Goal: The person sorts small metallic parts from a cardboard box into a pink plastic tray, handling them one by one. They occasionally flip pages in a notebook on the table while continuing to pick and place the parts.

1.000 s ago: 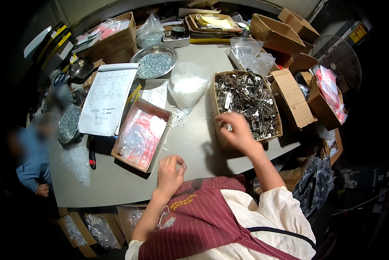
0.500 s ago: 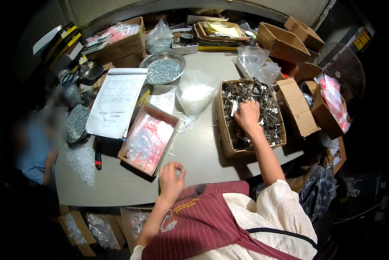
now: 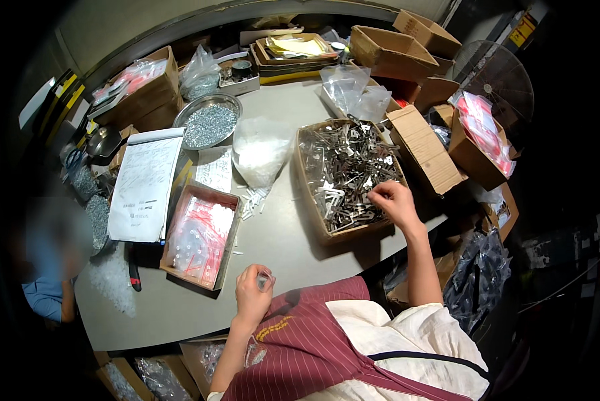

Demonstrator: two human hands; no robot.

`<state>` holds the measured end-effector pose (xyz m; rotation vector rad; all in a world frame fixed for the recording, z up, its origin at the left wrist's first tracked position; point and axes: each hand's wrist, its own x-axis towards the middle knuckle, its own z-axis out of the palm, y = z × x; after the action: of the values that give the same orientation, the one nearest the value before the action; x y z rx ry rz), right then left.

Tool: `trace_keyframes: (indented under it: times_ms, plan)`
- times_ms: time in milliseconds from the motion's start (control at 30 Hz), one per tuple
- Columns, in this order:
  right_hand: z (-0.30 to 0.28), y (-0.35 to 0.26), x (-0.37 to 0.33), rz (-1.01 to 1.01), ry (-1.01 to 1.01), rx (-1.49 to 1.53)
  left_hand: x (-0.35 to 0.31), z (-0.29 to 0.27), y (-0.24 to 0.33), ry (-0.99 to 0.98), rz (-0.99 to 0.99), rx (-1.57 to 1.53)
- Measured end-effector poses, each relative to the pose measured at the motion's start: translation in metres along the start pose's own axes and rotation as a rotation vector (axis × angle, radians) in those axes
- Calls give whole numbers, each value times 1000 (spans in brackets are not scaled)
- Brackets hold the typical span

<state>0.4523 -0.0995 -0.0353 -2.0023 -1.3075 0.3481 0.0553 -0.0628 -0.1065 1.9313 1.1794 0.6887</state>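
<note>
My right hand point(image 3: 394, 204) hovers over the near right side of an open cardboard box of metal clips point(image 3: 353, 164), its fingertips pinched together. Whatever they may hold is too small to make out. By the table's front edge, my left hand point(image 3: 252, 297) is curled around a small clear plastic bag point(image 3: 264, 279), whose rim shows between thumb and fingers. Just beyond that hand lies a shallow carton point(image 3: 232, 234) filled with red-edged clear plastic bags point(image 3: 200, 240).
A large clear bag of white pieces point(image 3: 260, 157) has spilled small white sticks point(image 3: 252, 202) onto the table. Farther back stands a metal bowl of small silvery parts point(image 3: 210, 125). A clipboard with papers point(image 3: 146, 187) lies left; a person in blue point(image 3: 46, 294) sits beyond it.
My right hand has drawn back from the middle of the clips toward the box's near right side. My left hand still grips the clear bag. The whole view has shifted slightly.
</note>
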Motion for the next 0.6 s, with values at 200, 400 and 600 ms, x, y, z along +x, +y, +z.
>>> trace_keyframes:
  times_ms: [200,400,600]
  plan:
    - [-20,27,47,-369,294,-695,0,7,9,17,2,4]
    - [-14,58,88,-668,158,-891,-4,10,16,38,-31,-19]
    - [-52,-2,83,-798,515,-627,-6,16,22,136,-42,-38]
